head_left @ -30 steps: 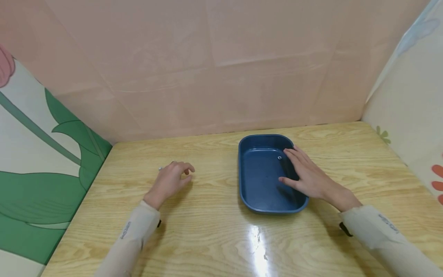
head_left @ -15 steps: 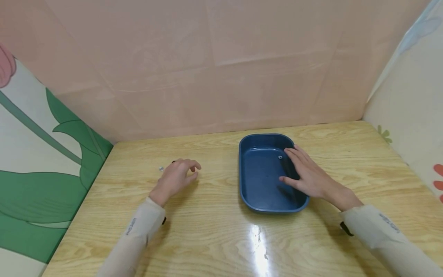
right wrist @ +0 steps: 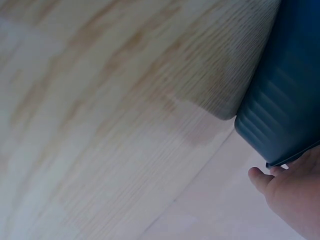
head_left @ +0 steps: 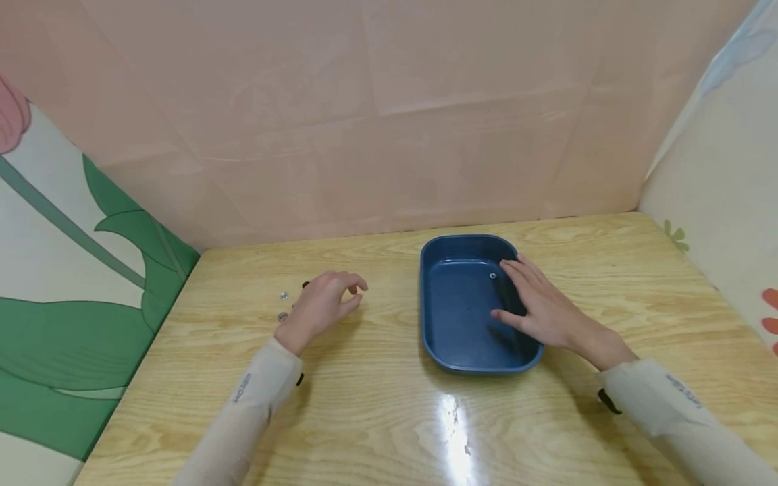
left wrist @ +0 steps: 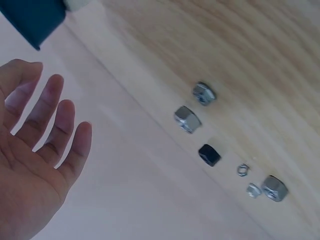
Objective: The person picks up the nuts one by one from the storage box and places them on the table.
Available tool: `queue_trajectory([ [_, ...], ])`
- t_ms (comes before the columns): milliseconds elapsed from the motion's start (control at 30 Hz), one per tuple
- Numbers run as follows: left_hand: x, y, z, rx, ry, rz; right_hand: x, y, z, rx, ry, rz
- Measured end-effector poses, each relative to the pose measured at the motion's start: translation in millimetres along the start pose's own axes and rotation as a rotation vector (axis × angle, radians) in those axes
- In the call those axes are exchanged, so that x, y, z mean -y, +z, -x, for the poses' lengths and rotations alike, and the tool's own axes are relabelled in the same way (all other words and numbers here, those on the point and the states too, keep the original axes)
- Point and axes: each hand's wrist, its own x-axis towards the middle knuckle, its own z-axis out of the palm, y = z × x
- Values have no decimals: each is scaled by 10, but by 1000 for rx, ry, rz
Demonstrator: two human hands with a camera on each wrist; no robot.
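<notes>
My left hand hovers over the table left of the blue tray, thumb and index tips close together; I cannot tell whether something small sits between them. In the left wrist view its other fingers are loosely bent. Past that hand lie several metal nuts: a black one, big silver ones such as this hex nut, and a tiny nut. Extended fingers of my right hand rest over the tray's right rim, thumb on the inner side. One small silver nut lies inside the tray.
The wooden table backs onto a pink sheet. A flower-patterned panel stands along the left side, and a pale panel along the right.
My left hand has moved right and slightly away from me, uncovering more of the nuts on its left. The right hand and the tray have stayed in place.
</notes>
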Motion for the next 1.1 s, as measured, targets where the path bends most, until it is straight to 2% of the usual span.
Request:
queue_trajectory([
  [367, -121, -20, -112, -4, 47, 9, -6, 5, -1, -3, -3, 6],
  [800, -285, 5, -278, -71, 145, -10, -12, 9, 3, -18, 1, -1],
  [1100, -445, 37, -384, -55, 184, 23, -14, 31, 21, -58, 15, -10],
])
